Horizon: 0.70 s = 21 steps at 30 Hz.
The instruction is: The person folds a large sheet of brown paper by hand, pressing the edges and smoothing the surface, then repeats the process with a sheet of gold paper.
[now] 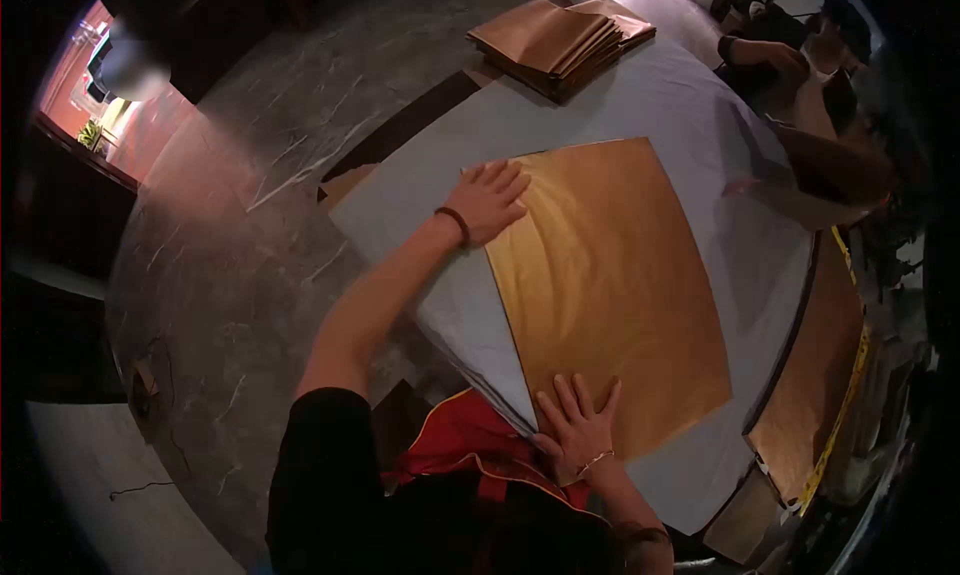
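A large golden-brown sheet (620,285) lies on a table covered with pale cloth (730,305), with soft wrinkles along its left side. My left hand (490,203) rests flat on the sheet's upper left corner, fingers spread, a dark band at the wrist. Near the bottom edge of the sheet, my right hand (578,425) presses down with its fingers spread, a thin bracelet at the wrist. Neither hand holds anything.
A stack of folded brown sheets (555,50) sits at the table's far end. Another person (765,55) is at the upper right, hands apart from mine. Brown material with a yellow strip (835,425) lies at the right. Grey marbled floor (240,305) shows at the left.
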Tool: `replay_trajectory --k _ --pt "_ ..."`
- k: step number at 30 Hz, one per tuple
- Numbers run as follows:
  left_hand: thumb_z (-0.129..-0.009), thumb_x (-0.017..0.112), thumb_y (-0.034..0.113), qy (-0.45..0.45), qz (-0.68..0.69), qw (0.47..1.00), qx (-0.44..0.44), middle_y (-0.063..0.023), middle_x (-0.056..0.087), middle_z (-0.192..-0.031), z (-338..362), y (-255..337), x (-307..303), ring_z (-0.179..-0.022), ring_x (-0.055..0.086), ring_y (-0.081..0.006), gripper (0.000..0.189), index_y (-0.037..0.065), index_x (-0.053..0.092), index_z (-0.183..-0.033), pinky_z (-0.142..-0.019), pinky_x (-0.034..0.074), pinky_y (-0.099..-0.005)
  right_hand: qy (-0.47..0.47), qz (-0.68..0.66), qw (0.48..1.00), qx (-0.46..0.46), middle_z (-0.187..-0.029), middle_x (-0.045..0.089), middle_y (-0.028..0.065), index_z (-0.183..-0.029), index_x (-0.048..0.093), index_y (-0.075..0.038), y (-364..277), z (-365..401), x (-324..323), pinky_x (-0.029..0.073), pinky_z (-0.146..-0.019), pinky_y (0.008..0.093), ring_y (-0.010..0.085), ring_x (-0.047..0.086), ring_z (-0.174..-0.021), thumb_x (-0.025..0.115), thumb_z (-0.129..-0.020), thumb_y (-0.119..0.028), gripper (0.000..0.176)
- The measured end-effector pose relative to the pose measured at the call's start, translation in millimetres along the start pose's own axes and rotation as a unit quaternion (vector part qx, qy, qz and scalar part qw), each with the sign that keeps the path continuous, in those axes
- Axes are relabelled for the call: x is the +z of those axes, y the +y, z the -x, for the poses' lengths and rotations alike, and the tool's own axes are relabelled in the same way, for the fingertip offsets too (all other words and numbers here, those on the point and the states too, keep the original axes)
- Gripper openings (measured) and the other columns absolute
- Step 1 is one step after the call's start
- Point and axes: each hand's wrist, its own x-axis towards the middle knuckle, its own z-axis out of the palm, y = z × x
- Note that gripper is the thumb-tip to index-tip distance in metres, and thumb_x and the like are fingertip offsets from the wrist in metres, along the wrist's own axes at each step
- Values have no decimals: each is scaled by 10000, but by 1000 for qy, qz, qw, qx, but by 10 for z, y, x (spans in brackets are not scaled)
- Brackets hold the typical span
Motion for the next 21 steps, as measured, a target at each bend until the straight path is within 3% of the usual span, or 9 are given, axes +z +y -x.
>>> replay_trajectory --k 2,4,8,10,11,12,14,18,21 --pt "-972 350 406 51 64 987 -140 -121 294 -1496 -151 -462 318 -1385 243 -300 542 111 338 -1427 -1092 220 -446 -26 -10 1000 -3 -1500 288 35 -1387 420 -267 4 -12 -32 60 -958 793 256 227 -1390 461 -874 -588 607" --pt "-961 414 367 64 3 980 -187 -131 374 -1427 -228 -679 327 -1304 345 -312 492 98 396 -1372 -1044 285 -452 -63 4 998 14 -1538 207 32 -1444 322 -282 -35 -47 -136 38 -963 788 249 146 -1419 388 -911 -588 618" --pt "-896 579 262 174 120 974 -81 -109 519 -1197 -400 -567 254 -1099 483 -306 284 91 564 -1123 -909 405 -450 -97 35 995 6 -1570 93 21 -1488 202 -288 -16 -3 -89 14 -972 782 239 54 -1439 252 -950 -587 617" --pt "-880 603 297 61 119 980 -149 -110 545 -1069 -488 -412 53 -1053 498 -315 260 81 585 -1024 -886 420 -434 -119 53 992 -3 -1562 130 20 -1478 236 -283 -38 -32 -156 26 -971 780 235 88 -1435 288 -941 -591 621" --pt "-869 624 349 100 133 976 -139 -113 538 -982 -578 -461 149 -977 524 -320 301 70 577 -970 -840 443 -417 -135 44 990 1 -1556 161 21 -1477 234 -279 -43 -41 -193 40 -969 777 227 113 -1431 312 -934 -589 630" --pt "-869 624 349 105 131 977 -130 -113 538 -982 -646 -500 142 -977 524 -320 301 70 577 -970 -840 443 -417 -129 46 991 9 -1556 161 21 -1477 234 -279 -35 -34 -154 40 -969 777 227 113 -1431 312 -934 -589 630" --pt "-818 644 459 11 236 953 -188 -115 542 -1073 -753 -506 65 -977 547 -311 389 104 599 -971 -817 458 -421 -26 19 999 -15 -1485 321 40 -1378 442 -252 -14 -12 -73 48 -959 785 241 261 -1376 420 -886 -591 598" --pt "-750 695 458 -38 378 908 -180 -162 646 -972 -926 -698 138 -899 622 -313 464 39 638 -939 -774 494 -392 -25 -5 1000 8 -1506 290 40 -1408 397 -257 -13 27 -71 34 -966 779 243 234 -1395 399 -901 -582 603" --pt "-722 719 418 -115 318 927 -162 -168 679 -878 -934 -611 -128 -827 651 -282 438 9 672 -874 -720 500 -379 -62 -37 997 -16 -1547 201 47 -1462 287 -262 20 47 -169 2 -1008 751 247 152 -1433 364 -926 -566 621"
